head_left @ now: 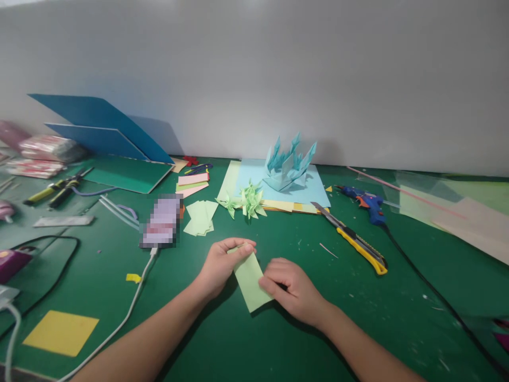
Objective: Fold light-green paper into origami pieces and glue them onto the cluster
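A light green strip of paper [251,281] is held over the green tabletop, tilted with its lower end toward me. My left hand [225,261] pinches its upper end between thumb and fingers. On its right edge, lower down, my right hand [292,286] grips it with the thumb in front; the other fingers curl and are partly hidden. Beyond my hands lie folded light green paper flowers [251,200] and a fanned stack of light green paper pieces [201,217]. Behind these, a blue folded paper piece with several upright points [288,167] stands on light blue sheets [324,191].
A yellow utility knife [353,241] and a blue glue gun [369,204] with a black cord lie at right. To the left are a charging phone [162,220], pliers [66,191], a yellow paper square [61,333] and blue boards [107,130]. A pale wall closes the back.
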